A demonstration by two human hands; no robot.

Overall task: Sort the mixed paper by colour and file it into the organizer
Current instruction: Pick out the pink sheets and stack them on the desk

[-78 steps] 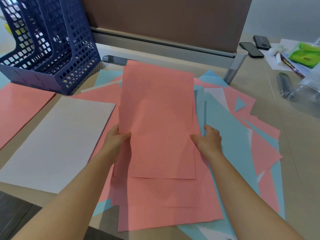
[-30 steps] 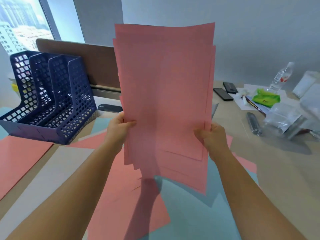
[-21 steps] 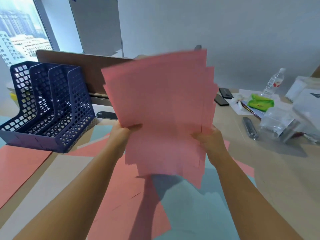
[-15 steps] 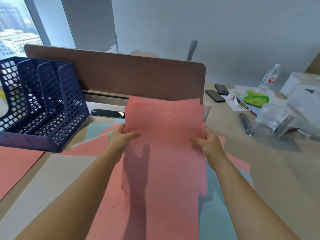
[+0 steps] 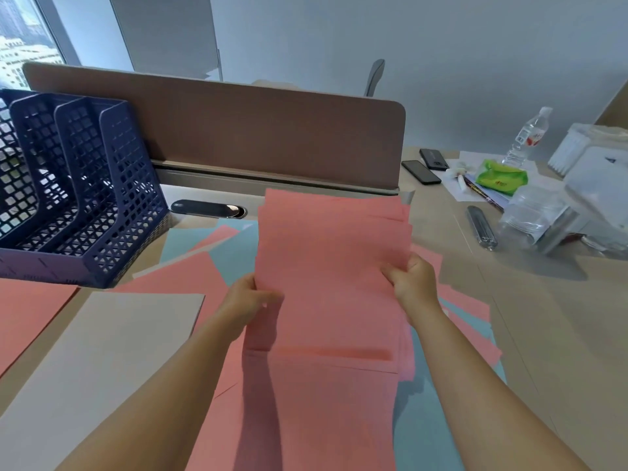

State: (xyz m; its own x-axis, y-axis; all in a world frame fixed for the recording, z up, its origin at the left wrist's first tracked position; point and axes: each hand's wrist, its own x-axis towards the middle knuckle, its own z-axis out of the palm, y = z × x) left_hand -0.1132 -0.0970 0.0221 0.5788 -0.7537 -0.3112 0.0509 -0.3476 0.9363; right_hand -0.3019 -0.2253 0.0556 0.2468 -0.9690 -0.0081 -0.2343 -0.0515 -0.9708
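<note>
I hold a loose stack of pink sheets (image 5: pixel 331 266) in front of me, just above the desk. My left hand (image 5: pixel 248 302) grips its left edge and my right hand (image 5: pixel 413 283) grips its right edge. The sheets' edges are not lined up. Under the stack lie mixed blue sheets (image 5: pixel 431 426) and more pink sheets (image 5: pixel 180 280). A white pile (image 5: pixel 98 351) lies to the left, and a separate pink pile (image 5: pixel 27 311) sits at the far left edge. The dark blue mesh organizer (image 5: pixel 102 198) stands at the back left, its slots showing no paper.
A brown desk divider (image 5: pixel 272 137) runs along the back. On the right of the desk are two phones (image 5: pixel 426 166), a green packet (image 5: pixel 501 176), a water bottle (image 5: pixel 526 137), a clear jar (image 5: pixel 530 215), a grey pen-like case (image 5: pixel 481 227) and white boxes (image 5: pixel 598 185).
I lifted the pink stack off the desk and held it upright with both hands. It has since tipped forward and come down low over the mixed papers. My grip on both edges is unchanged.
</note>
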